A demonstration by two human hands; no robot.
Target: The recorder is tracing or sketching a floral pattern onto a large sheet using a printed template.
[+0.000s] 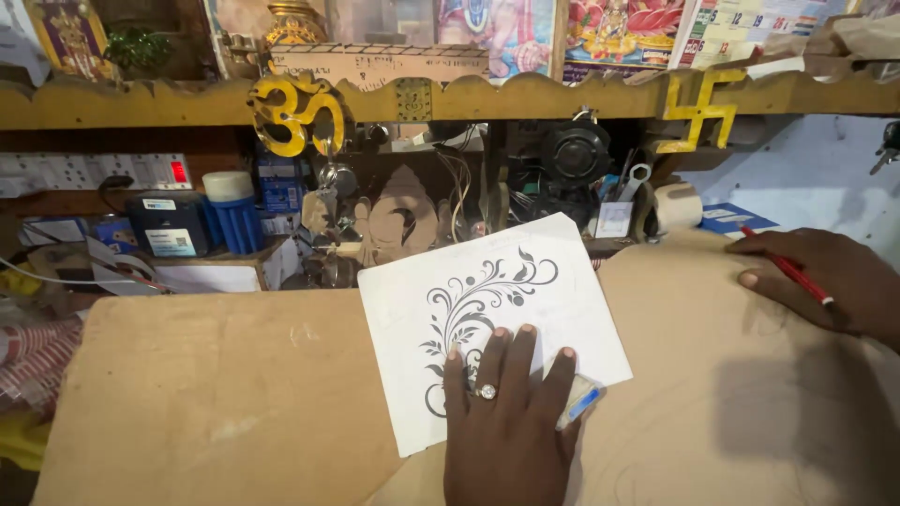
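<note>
White paper (487, 309) printed with a dark floral scroll lies tilted on the tan board surface (216, 394), near the middle of the view. The left hand (506, 422) presses flat on the paper's near part, fingers spread and straight, its grip wide open and closed on nothing; a ring with a pale stone sits on one finger. Just right of that hand, a small white and blue eraser (581, 401) peeks out at the paper's near right edge. Well apart, at the far right, the right hand (825, 281) rests on the board with a red pencil (787, 267) pinched between its fingers. Beyond the board, a blue ribbed container (234, 215) stands at the far left.
</note>
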